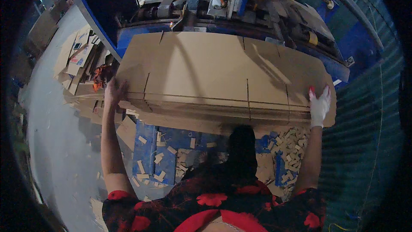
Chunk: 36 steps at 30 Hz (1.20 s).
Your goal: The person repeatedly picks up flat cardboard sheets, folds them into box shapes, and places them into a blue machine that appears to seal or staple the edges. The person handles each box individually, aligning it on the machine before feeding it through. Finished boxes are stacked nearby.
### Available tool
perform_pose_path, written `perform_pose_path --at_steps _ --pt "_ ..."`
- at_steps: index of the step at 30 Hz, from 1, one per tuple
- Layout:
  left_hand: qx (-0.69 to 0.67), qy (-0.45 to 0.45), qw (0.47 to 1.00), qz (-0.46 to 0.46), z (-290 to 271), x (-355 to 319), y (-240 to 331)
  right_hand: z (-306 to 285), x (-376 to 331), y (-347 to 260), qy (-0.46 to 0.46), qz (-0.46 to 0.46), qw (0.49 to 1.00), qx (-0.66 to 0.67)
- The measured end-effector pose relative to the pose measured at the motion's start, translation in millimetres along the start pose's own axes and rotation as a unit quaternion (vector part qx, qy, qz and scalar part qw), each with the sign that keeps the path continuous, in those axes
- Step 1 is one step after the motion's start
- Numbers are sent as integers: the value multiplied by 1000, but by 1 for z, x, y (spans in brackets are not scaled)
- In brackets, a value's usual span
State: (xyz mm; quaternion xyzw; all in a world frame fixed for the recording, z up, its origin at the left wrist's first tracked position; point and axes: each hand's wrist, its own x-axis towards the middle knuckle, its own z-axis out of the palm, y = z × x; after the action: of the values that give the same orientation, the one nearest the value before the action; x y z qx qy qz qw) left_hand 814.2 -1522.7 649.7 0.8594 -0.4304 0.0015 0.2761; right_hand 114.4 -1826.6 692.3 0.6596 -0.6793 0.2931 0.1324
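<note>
Cardboard is lying in a stack of wide, slotted sheets in front of the person, just before a big blue machine. Below its near edge, a blue platform is showing. The right hand, in a white glove with red tips, is spreading its grip wide near the right end; the left hand is touching the left end, its grip too shadowed to tell. Small scraps are littering the platform.
</note>
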Motion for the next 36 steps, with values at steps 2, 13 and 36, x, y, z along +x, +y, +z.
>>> perform_pose_path --at_steps 2,13,36 --pt "-42 -30 997 -49 -2 -4 -10 10 -7 26 -51 49 990 -120" --pt "-286 29 940 -182 4 -17 -14 -8 1 -3 -83 -30 973 -213" --pt "-743 -337 504 -282 89 -181 302 106 90 -246 -467 -298 805 215"
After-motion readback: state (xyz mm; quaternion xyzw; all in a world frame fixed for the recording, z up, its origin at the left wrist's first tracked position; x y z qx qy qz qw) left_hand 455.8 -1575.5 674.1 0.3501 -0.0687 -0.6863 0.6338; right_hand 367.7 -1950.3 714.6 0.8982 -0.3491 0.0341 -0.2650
